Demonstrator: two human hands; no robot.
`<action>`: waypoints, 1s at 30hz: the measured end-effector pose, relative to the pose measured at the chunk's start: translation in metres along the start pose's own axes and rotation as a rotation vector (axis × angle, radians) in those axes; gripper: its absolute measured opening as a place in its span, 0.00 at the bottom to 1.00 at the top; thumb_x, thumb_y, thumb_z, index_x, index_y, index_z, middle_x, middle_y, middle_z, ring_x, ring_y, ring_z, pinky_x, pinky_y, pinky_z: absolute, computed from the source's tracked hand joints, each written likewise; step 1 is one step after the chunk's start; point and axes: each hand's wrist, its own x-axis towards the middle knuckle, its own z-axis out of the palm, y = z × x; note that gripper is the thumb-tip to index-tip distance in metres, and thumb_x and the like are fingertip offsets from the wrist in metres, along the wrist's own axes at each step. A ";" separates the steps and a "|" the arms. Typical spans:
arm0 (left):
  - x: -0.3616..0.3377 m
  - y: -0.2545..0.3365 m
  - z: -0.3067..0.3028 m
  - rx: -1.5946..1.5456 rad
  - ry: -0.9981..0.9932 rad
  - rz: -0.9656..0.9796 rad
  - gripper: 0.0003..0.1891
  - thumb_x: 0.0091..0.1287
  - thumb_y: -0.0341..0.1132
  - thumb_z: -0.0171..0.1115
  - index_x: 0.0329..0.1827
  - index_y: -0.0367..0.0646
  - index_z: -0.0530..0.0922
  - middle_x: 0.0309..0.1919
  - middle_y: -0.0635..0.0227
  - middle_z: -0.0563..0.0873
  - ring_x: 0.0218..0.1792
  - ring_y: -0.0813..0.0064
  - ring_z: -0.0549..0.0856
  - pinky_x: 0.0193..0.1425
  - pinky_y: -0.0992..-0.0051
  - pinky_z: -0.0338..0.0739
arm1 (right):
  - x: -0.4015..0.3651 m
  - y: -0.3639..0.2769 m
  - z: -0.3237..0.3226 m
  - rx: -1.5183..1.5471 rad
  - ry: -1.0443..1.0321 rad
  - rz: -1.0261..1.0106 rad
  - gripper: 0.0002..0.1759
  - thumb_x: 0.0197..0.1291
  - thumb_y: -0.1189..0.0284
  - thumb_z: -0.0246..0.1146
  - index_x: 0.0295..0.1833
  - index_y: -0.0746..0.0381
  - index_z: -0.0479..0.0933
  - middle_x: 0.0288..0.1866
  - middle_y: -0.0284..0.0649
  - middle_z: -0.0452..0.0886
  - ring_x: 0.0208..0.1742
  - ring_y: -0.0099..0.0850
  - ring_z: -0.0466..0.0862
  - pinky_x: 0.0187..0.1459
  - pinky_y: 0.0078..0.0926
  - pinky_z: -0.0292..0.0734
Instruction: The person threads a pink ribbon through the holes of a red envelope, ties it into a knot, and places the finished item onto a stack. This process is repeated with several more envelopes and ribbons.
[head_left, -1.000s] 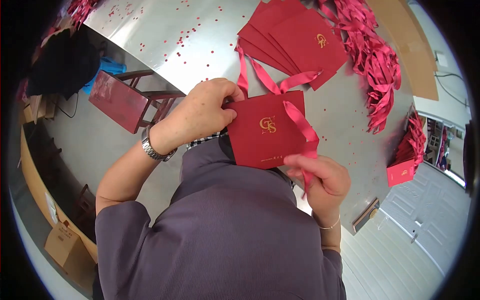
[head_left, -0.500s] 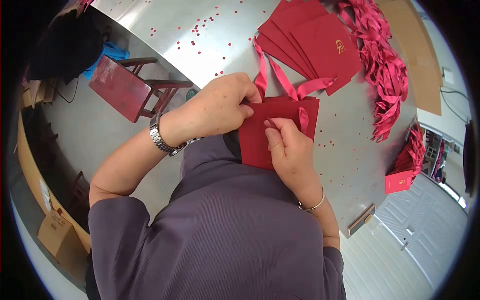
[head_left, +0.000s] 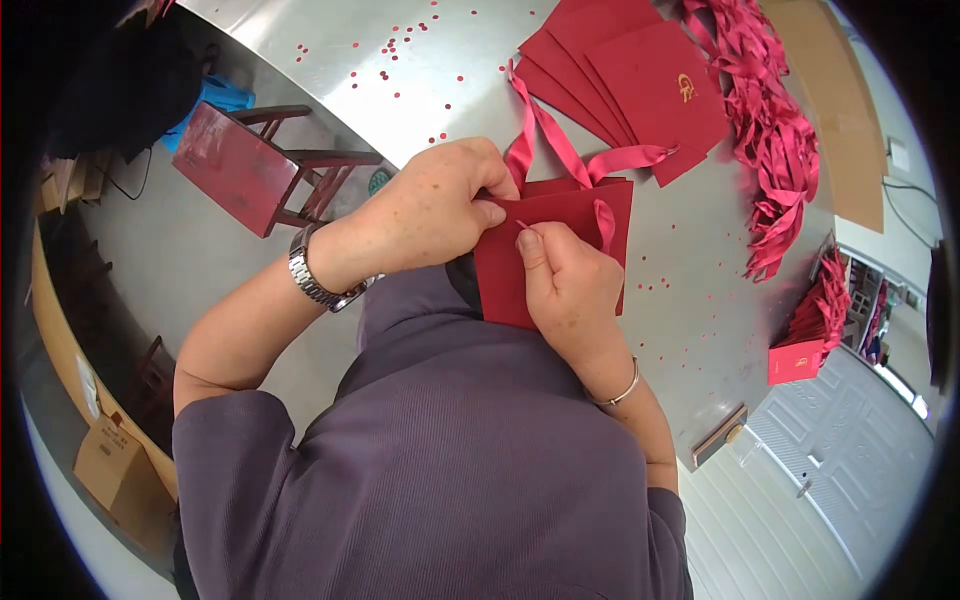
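Note:
I hold a flat red paper bag upright against my chest, above the edge of the metal table. My left hand pinches the bag's top left corner. My right hand lies over the front of the bag, its thumb and forefinger pinched on the end of a red ribbon near the top edge. Another ribbon handle loops up from the bag's top over the table.
A fanned stack of flat red bags lies on the table beyond my hands, with a heap of red ribbons to its right. Red paper dots are scattered over the table. A red stool stands at the left. More finished bags sit at right.
My right hand came up from the bag's lower right corner onto its front and now pinches the ribbon end near the top edge. The bag's gold logo is now covered.

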 end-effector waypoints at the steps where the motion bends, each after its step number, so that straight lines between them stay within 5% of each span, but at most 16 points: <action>1: -0.001 -0.001 0.001 -0.002 0.001 0.000 0.06 0.58 0.26 0.63 0.37 0.35 0.81 0.40 0.56 0.83 0.44 0.55 0.83 0.51 0.64 0.77 | 0.001 0.000 0.001 -0.008 0.005 0.001 0.12 0.68 0.65 0.59 0.33 0.59 0.77 0.19 0.40 0.78 0.20 0.38 0.80 0.21 0.35 0.70; 9: -0.004 -0.001 0.003 -0.017 0.048 0.028 0.06 0.57 0.20 0.64 0.36 0.32 0.77 0.38 0.60 0.80 0.41 0.60 0.81 0.46 0.69 0.76 | 0.007 -0.005 0.005 -0.076 0.023 0.004 0.13 0.66 0.66 0.60 0.29 0.59 0.74 0.17 0.39 0.76 0.18 0.36 0.79 0.20 0.34 0.70; 14: -0.005 0.000 0.005 0.064 0.084 0.088 0.07 0.55 0.19 0.64 0.35 0.32 0.77 0.38 0.58 0.80 0.40 0.57 0.81 0.44 0.66 0.77 | 0.015 -0.014 0.005 -0.469 -0.003 -0.239 0.15 0.61 0.69 0.62 0.22 0.57 0.69 0.13 0.36 0.72 0.16 0.32 0.77 0.18 0.30 0.70; 18: -0.004 0.000 0.004 0.097 0.106 0.090 0.07 0.53 0.19 0.64 0.34 0.32 0.77 0.36 0.57 0.81 0.40 0.54 0.81 0.45 0.64 0.77 | 0.021 -0.011 0.007 -0.480 -0.022 -0.195 0.15 0.61 0.68 0.61 0.22 0.57 0.69 0.12 0.37 0.71 0.15 0.34 0.77 0.18 0.31 0.71; 21: -0.004 -0.002 0.005 0.107 0.114 0.109 0.06 0.53 0.19 0.64 0.33 0.32 0.76 0.36 0.57 0.81 0.40 0.54 0.81 0.45 0.64 0.77 | 0.022 -0.003 0.010 -0.182 0.014 -0.068 0.15 0.61 0.68 0.61 0.23 0.57 0.70 0.11 0.37 0.70 0.14 0.36 0.76 0.18 0.33 0.71; 28: -0.003 0.010 -0.016 0.140 0.110 0.345 0.04 0.56 0.19 0.61 0.34 0.33 0.78 0.37 0.59 0.81 0.41 0.59 0.81 0.46 0.66 0.77 | 0.013 -0.003 0.008 -0.185 0.072 -0.190 0.13 0.62 0.68 0.63 0.26 0.58 0.70 0.16 0.38 0.72 0.18 0.36 0.77 0.20 0.35 0.69; 30: -0.003 0.018 -0.029 0.049 -0.089 0.275 0.04 0.59 0.20 0.60 0.35 0.33 0.80 0.36 0.61 0.83 0.39 0.64 0.83 0.44 0.69 0.78 | 0.009 -0.006 0.005 -0.144 0.123 -0.233 0.13 0.61 0.68 0.64 0.27 0.58 0.70 0.17 0.38 0.73 0.19 0.36 0.76 0.21 0.34 0.69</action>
